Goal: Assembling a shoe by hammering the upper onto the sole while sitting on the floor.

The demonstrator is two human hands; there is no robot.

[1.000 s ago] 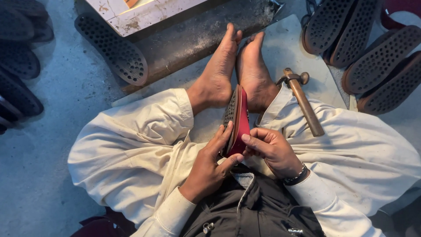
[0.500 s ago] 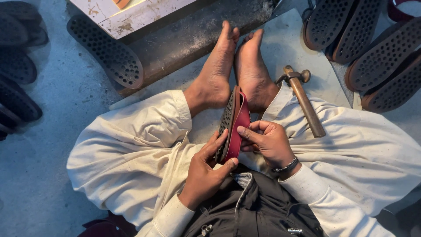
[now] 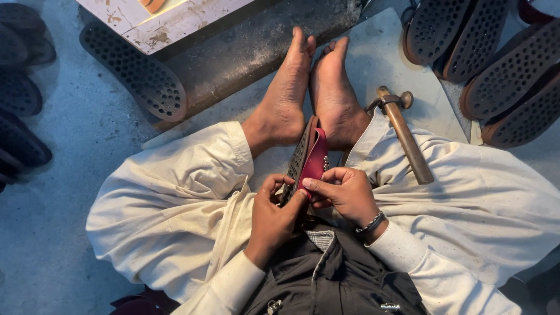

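Both hands clamped on the red sandal point(image 3: 313, 158), held on edge in the lap, toe end propped against the bare feet point(image 3: 309, 93).

Risks, my read:
- Left hand point(image 3: 275, 213) pinches the perforated sole side, right hand point(image 3: 345, 192) pinches the red lining from the other side. Thumbs meet at the near end; uneven pressure there could shift lining against sole and leave a crooked edge.
- Only the feet brace the far end. If they relax, the sandal could tip sideways out of the pinch.
- Hammer point(image 3: 402, 135) lies loose on the right trouser leg, head toward the feet. A knee shift could roll it onto the floor or toes.

Pose: wrists bent inward, fingers curled, elbows tucked near the body. Spare dark soles point(image 3: 496, 64) lie far right, well apart.
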